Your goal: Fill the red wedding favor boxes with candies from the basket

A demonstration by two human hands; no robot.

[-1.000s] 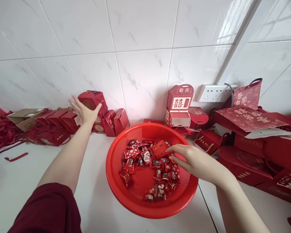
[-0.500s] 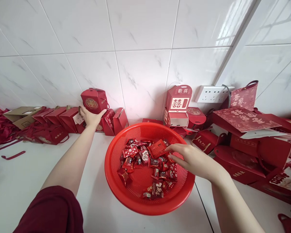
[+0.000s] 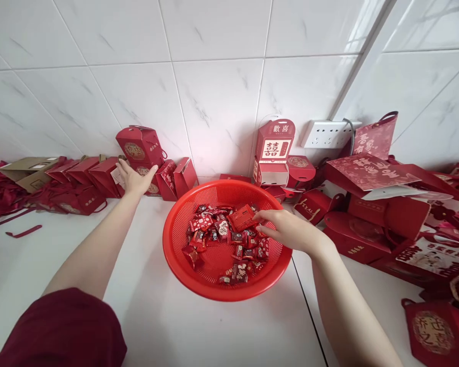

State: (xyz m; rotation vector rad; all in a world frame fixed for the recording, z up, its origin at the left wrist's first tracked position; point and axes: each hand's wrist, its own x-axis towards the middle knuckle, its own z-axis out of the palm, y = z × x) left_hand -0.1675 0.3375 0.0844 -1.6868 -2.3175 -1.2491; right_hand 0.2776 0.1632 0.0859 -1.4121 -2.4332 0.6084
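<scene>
My left hand point(image 3: 133, 178) reaches to the row of boxes at the wall, fingers spread, in front of a lower red box and just under the red box point(image 3: 138, 146) stacked on top. It holds nothing. Over the right side of a red plastic basket point(image 3: 172, 260), my right hand point(image 3: 285, 228) has its fingertips at a flat red packet point(image 3: 242, 217); whether it grips the packet is hard to tell. Wrapped red candies point(image 3: 222, 228) lie in the basket around the packet.
A tall red and white box point(image 3: 272, 153) stands behind the basket, beside a white power strip point(image 3: 326, 134). Red boxes point(image 3: 367, 232) crowd the right side. Further left are more red boxes and a brown bag point(image 3: 29, 171). A red strap point(image 3: 24, 231) lies at the left.
The view has tilted down and shifted right, so the basket and boxes sit higher in the picture. My left hand is spread a little wider below the stacked box; my right hand stays by the packet.
</scene>
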